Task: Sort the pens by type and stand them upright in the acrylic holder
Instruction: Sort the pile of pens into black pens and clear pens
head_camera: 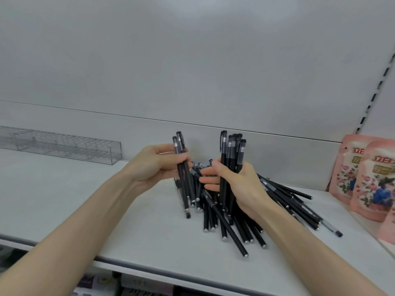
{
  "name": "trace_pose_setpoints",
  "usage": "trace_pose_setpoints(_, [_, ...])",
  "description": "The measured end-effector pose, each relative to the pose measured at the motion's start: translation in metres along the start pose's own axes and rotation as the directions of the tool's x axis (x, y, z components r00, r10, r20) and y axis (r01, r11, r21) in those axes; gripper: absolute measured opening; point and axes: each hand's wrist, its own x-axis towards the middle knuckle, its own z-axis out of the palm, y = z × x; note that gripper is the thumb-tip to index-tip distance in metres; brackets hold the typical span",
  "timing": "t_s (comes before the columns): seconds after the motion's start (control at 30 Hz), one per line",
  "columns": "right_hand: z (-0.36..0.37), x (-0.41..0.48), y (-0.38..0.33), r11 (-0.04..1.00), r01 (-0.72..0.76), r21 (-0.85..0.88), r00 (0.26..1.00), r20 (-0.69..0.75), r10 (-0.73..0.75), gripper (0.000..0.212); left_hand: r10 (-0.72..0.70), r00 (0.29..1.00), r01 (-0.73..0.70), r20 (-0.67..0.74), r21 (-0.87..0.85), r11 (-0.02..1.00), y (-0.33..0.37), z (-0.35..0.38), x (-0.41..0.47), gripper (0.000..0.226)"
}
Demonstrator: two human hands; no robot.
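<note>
A loose heap of black pens (280,201) lies on the white shelf (64,199), spreading to the right. My left hand (154,165) grips a few black pens (181,150) upright, caps up. My right hand (237,182) is closed around a thicker bundle of black pens (232,148), also caps up, just above the heap. The clear acrylic holder (64,145) stands at the back left of the shelf, well apart from both hands; I see no pens in it.
Pink pouches with flower prints (367,180) stand at the right end of the shelf, close to the heap. The shelf's front edge (149,267) runs below my forearms, with goods on a lower shelf. A slotted upright (374,97) rises at the right.
</note>
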Motion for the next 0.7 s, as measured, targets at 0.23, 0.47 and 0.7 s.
trace_pose_setpoints(0.23, [-0.006,-0.007,-0.009,0.995,0.095,-0.003,0.983,0.158,-0.094,0.022,0.278,0.948,-0.309,0.154,0.243,0.92,0.02,0.036,0.002,0.012])
trace_pose_setpoints(0.47, [-0.01,-0.003,-0.009,0.998,0.033,0.062,0.984,0.172,-0.043,0.007,0.142,0.937,-0.295,0.32,0.5,0.814,0.009,0.028,0.009,0.03])
trace_pose_setpoints(0.7, [-0.011,0.004,0.001,0.997,0.036,0.068,0.998,0.048,-0.04,0.007,-0.114,0.973,-0.135,0.201,0.895,0.426,-0.044,-0.02,0.016,0.065])
